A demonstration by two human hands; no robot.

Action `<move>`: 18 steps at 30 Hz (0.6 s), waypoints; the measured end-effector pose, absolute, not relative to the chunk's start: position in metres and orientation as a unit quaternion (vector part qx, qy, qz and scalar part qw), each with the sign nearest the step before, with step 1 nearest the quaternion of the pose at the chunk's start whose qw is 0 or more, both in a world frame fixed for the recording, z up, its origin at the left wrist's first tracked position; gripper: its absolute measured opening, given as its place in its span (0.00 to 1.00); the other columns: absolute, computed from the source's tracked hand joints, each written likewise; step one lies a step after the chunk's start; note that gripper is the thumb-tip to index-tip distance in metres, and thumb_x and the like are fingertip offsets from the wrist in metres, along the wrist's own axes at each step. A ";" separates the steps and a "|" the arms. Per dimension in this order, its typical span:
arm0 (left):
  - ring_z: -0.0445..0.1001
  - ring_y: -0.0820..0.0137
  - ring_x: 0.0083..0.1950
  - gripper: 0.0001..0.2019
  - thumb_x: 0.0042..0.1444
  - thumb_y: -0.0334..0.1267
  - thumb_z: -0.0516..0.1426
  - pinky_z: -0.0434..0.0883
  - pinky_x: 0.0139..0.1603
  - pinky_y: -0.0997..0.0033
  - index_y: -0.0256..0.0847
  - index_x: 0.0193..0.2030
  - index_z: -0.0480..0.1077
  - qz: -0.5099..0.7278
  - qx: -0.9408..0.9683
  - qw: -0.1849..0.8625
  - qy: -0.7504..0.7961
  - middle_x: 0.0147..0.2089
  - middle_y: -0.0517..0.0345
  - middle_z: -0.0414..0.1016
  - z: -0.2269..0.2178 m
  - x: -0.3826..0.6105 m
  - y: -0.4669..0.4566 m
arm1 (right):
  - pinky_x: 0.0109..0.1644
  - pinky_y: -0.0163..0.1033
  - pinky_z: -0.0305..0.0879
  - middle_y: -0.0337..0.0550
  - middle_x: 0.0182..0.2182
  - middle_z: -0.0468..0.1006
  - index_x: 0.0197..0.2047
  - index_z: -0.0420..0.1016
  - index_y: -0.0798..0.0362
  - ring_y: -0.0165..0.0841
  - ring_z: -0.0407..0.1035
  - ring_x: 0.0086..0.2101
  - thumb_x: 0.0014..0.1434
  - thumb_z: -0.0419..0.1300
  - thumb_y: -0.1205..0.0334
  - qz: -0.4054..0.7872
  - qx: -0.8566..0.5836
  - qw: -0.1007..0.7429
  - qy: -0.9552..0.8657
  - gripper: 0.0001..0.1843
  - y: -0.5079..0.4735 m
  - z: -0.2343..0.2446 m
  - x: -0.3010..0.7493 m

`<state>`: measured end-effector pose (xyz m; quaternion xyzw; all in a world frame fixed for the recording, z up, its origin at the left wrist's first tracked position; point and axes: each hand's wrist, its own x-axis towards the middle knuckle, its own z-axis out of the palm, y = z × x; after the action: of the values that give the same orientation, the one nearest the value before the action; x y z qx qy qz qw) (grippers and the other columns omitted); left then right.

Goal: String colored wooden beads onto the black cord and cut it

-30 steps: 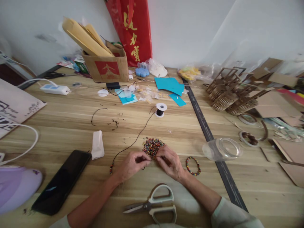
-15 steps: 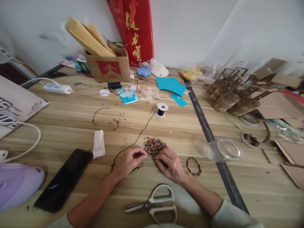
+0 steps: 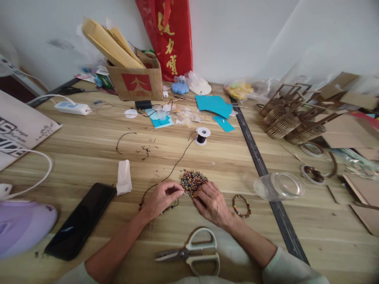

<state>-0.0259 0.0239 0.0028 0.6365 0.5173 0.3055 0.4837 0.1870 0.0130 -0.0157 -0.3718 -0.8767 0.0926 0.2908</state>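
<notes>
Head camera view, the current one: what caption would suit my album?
Left hand and right hand at a colourful bead pile, black cord spool beyond, scissors nearer.

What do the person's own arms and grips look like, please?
The left grip and right grip are bare hands; no gloves or watch are visible. Pale grey-green sleeves, without visible markings, leave the forearms uncovered.

Forearms [image 3: 117, 244] converging, left hand [image 3: 161, 199] apparently pinched, right hand [image 3: 211, 205] curled
</notes>
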 end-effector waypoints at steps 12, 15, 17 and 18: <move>0.71 0.72 0.30 0.07 0.52 0.37 0.58 0.68 0.33 0.77 0.37 0.29 0.75 0.299 0.647 0.473 0.518 0.29 0.60 0.77 0.007 -0.025 0.023 | 0.42 0.44 0.61 0.45 0.31 0.74 0.38 0.72 0.53 0.37 0.65 0.35 0.64 0.55 0.67 0.117 -0.352 0.293 -0.881 0.05 0.015 -0.019 0.190; 0.70 0.72 0.30 0.07 0.53 0.36 0.58 0.67 0.33 0.77 0.37 0.29 0.75 0.291 0.653 0.473 0.516 0.28 0.60 0.76 0.007 -0.024 0.021 | 0.44 0.44 0.63 0.46 0.34 0.75 0.41 0.71 0.53 0.37 0.67 0.37 0.64 0.55 0.68 0.147 -0.324 0.326 -0.876 0.05 0.016 -0.021 0.191; 0.69 0.73 0.29 0.06 0.53 0.36 0.58 0.66 0.31 0.78 0.37 0.30 0.75 0.282 0.658 0.477 0.511 0.27 0.61 0.75 0.007 -0.023 0.019 | 0.44 0.45 0.64 0.46 0.36 0.76 0.43 0.70 0.53 0.37 0.68 0.38 0.64 0.55 0.69 0.168 -0.313 0.345 -0.869 0.05 0.017 -0.021 0.192; 0.69 0.73 0.28 0.06 0.53 0.36 0.58 0.65 0.31 0.78 0.37 0.30 0.75 0.277 0.660 0.481 0.505 0.26 0.61 0.74 0.007 -0.022 0.018 | 0.44 0.45 0.65 0.46 0.36 0.76 0.43 0.70 0.53 0.37 0.68 0.38 0.65 0.54 0.69 0.177 -0.309 0.351 -0.866 0.06 0.017 -0.021 0.192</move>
<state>-0.0218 0.0184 0.0066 0.6605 0.5052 0.2774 0.4812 0.1919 0.0169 -0.0214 -0.3090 -0.8661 0.1767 0.3510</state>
